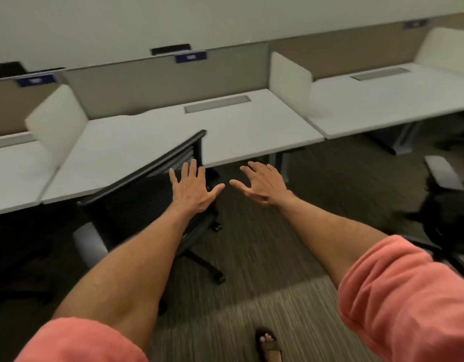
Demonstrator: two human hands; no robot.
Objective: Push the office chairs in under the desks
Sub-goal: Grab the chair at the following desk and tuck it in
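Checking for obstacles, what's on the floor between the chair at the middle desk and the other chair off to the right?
Only bare carpet shows between the mesh-back chair and the right-hand chair in the head view.

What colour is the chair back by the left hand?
Black mesh chair back, seen in the head view beside the left hand.

sleeves (408, 296): coral-pink, rolled up | forearms bare | sandal (268, 344): dark, open-toed

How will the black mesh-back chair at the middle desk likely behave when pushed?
The black chair stands on a caster base, so it will probably roll easily over the carpet. It sits angled to the desk, so it may swivel. Its mesh back may flex slightly.
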